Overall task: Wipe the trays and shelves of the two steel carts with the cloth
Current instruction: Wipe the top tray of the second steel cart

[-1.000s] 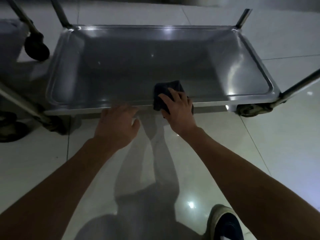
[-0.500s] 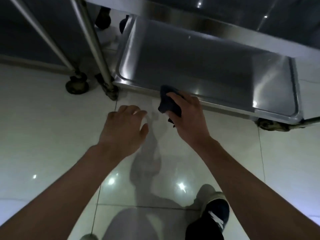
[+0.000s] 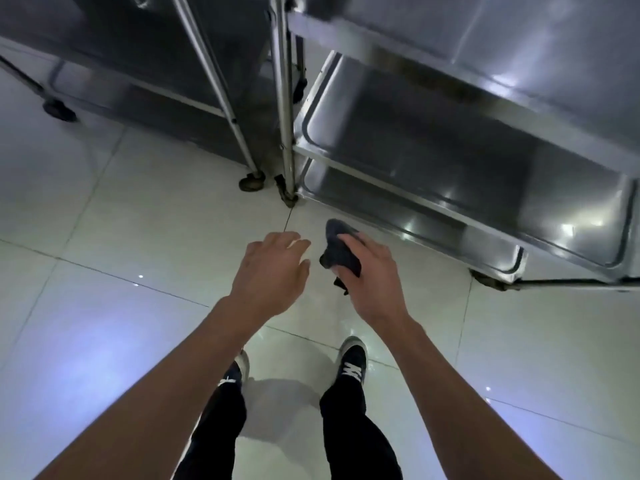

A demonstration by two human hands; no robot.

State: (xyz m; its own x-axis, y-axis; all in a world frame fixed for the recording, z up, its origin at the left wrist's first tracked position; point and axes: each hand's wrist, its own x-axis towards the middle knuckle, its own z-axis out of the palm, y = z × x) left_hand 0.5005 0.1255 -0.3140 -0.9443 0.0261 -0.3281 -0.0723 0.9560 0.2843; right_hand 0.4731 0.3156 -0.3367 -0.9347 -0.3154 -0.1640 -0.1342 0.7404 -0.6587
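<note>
Right cart (image 3: 450, 140) cut off by top and right edges; its top tray blurred. Left cart (image 3: 145, 64) cut off at top and left. Cloth (image 3: 341, 252) partly hidden under right hand (image 3: 372, 275). Both forearms run out the bottom edge. Shoes partly hidden behind arms.

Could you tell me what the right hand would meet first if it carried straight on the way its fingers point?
Probably the front rim of the lowest tray of the right-hand cart; the right hand, holding the cloth, points up-left toward it, though depth is unclear.
</note>
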